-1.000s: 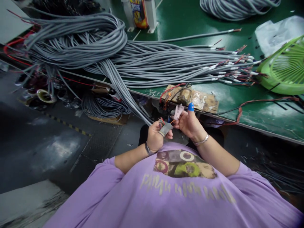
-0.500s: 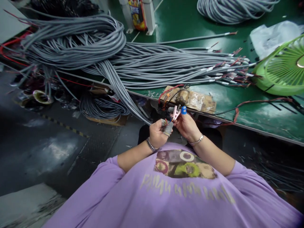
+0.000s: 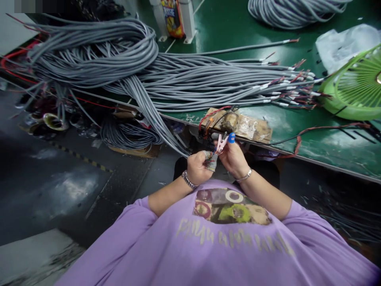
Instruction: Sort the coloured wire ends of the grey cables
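1. The left hand (image 3: 198,167), curled closed, holds thin coloured wires (image 3: 213,153) just off the tabletop's (image 3: 220,24) near edge.
2. The right hand (image 3: 233,158), thumb and fingers nearly together, pinches a pink clip (image 3: 220,143) beside the wires.
3. Grey cables (image 3: 190,85) lie behind, some draping over that edge.

Green table (image 3: 229,24), right end: lime-green fan (image 3: 351,89), crumpled pale plastic (image 3: 342,47) beside it. Farther back, bright printed packet (image 3: 172,20) between white uprights (image 3: 188,22). Left, below: black-and-yellow striped line (image 3: 80,156) on dark floor (image 3: 68,186).
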`<action>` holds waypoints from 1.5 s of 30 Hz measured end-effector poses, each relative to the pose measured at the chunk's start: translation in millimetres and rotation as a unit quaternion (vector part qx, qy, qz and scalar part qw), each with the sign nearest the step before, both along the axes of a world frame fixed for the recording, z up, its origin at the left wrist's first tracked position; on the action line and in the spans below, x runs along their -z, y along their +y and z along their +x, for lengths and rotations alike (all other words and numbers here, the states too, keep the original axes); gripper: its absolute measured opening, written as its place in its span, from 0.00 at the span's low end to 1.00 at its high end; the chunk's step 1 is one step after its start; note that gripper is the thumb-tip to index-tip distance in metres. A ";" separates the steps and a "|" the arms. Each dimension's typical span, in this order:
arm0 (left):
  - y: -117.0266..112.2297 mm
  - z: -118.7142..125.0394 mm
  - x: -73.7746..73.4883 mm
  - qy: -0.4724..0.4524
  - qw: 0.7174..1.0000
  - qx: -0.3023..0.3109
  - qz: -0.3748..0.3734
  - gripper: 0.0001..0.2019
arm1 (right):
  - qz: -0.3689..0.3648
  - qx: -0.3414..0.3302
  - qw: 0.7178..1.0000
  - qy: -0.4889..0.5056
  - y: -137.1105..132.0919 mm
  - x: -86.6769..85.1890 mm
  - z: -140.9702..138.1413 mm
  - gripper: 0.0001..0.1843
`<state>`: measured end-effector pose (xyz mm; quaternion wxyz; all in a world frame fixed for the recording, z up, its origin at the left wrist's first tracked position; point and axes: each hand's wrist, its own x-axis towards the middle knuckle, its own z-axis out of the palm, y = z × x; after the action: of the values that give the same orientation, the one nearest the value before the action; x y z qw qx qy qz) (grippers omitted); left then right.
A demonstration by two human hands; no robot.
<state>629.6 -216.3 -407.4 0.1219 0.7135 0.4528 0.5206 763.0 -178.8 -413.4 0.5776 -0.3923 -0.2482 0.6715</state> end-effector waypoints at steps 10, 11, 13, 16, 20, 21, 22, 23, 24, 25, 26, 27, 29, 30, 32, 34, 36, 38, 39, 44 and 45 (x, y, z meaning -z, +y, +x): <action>-1.2 2.8 2.1 0.027 0.999 0.014 0.022 0.04 | -0.095 0.009 0.991 0.095 -0.2 -9.9 -4.8 0.23; -2.2 2.1 1.4 0.022 0.999 0.019 0.016 0.04 | -0.092 0.006 0.991 0.099 -1.2 -8.7 -4.7 0.23; -5.1 0.0 -0.4 0.009 1.000 0.028 -0.001 0.04 | -0.080 -0.006 0.991 0.104 -3.6 -6.6 -3.2 0.25; -11.6 -4.1 -2.9 -0.029 0.996 0.038 -0.069 0.06 | -0.049 -0.053 0.992 0.099 -8.6 -3.5 4.9 0.29; -19.8 -8.2 -2.0 -0.155 0.958 0.070 -0.229 0.10 | -0.023 -0.177 0.982 0.068 -17.6 2.9 23.5 0.28; -21.0 -8.7 -1.0 -0.183 0.945 0.076 -0.260 0.11 | -0.020 -0.199 0.978 0.058 -19.5 4.7 27.6 0.26; -21.8 -8.8 0.0 -0.204 0.934 0.078 -0.283 0.13 | -0.016 -0.215 0.975 0.050 -21.2 6.3 30.8 0.24; -22.4 -8.7 0.8 -0.219 0.926 0.077 -0.298 0.14 | -0.013 -0.224 0.974 0.043 -22.6 7.6 33.1 0.21; -22.8 -8.5 1.3 -0.228 0.922 0.074 -0.304 0.14 | -0.010 -0.229 0.973 0.038 -23.6 8.3 34.5 0.19; -23.0 -8.1 1.3 -0.234 0.921 0.072 -0.303 0.15 | -0.006 -0.232 0.972 0.035 -24.2 8.6 35.1 0.17; -23.2 -7.6 0.8 -0.237 0.922 0.071 -0.297 0.15 | -0.004 -0.233 0.972 0.035 -24.7 8.3 35.3 0.16; -23.4 -7.1 0.0 -0.237 0.925 0.072 -0.287 0.15 | -0.003 -0.235 0.971 0.037 -24.8 7.6 35.2 0.15; -23.5 -6.4 -2.1 -0.226 0.934 0.075 -0.266 0.14 | -0.003 -0.237 0.970 0.045 -24.2 5.4 34.7 0.14; -23.3 -6.0 -2.9 -0.219 0.939 0.075 -0.255 0.14 | -0.005 -0.235 0.970 0.053 -23.3 4.2 34.5 0.13; -22.4 -5.2 -3.5 -0.210 0.946 0.071 -0.237 0.13 | -0.018 -0.220 0.972 0.076 -19.8 1.9 33.6 0.13; -20.5 -3.7 -2.9 -0.209 0.949 0.064 -0.226 0.11 | -0.036 -0.193 0.977 0.086 -14.2 -0.5 31.4 0.17; -17.5 -1.7 -1.7 -0.210 0.951 0.061 -0.217 0.10 | -0.043 -0.161 0.984 0.063 -8.0 -3.1 27.5 0.22; -13.8 0.7 -0.8 -0.209 0.953 0.063 -0.209 0.10 | -0.037 -0.132 0.990 0.028 -3.0 -6.1 22.8 0.25; -11.8 1.7 -0.5 -0.208 0.954 0.063 -0.205 0.09 | -0.035 -0.120 0.992 0.020 -1.3 -7.6 20.7 0.26; -4.8 3.6 -0.2 -0.210 0.953 0.043 -0.215 0.10 | -0.060 -0.103 0.992 0.035 -0.2 -14.0 16.0 0.27; -4.5 3.4 -0.4 -0.215 0.950 0.042 -0.222 0.10 | -0.060 -0.097 0.993 0.028 -0.5 -14.5 15.8 0.27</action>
<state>633.0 -220.8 -407.0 0.3934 0.5582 0.4893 0.5425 778.8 -179.2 -398.8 0.4923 -0.3814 -0.2278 0.7486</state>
